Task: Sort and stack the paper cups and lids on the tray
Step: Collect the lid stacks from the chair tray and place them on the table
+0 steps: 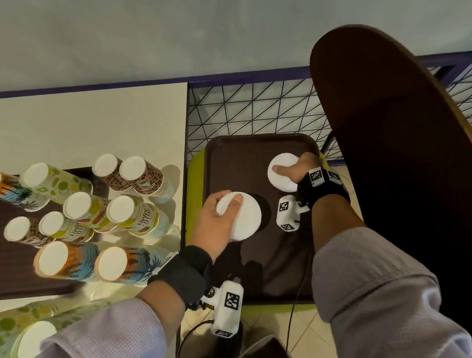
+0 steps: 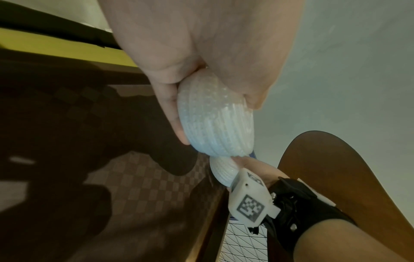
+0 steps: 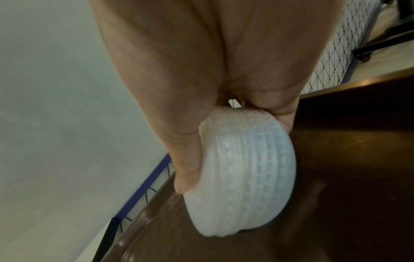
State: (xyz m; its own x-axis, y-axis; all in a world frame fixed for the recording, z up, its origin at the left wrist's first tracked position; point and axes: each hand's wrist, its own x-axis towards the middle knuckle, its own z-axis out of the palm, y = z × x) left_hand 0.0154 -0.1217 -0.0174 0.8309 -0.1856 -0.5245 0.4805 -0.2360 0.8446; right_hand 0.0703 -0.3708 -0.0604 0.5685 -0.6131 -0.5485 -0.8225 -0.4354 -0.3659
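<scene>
"HELLO SUMMER" on paper cup stacks [image 1: 140, 219]

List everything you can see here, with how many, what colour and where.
lid stacks: two, white; one held over the near left of the tray, one at its far right
tray: one, dark brown, on a lime-green surface
cup stacks: about ten, printed patterns with white bases up, upside down on the table to the left
table: one, cream top
round board: one, dark brown, tilted at the right
wire grid: black, behind the tray
wrist cameras: two, white with black markers
left hand: grips the near lid stack
right hand: grips the far lid stack
</scene>
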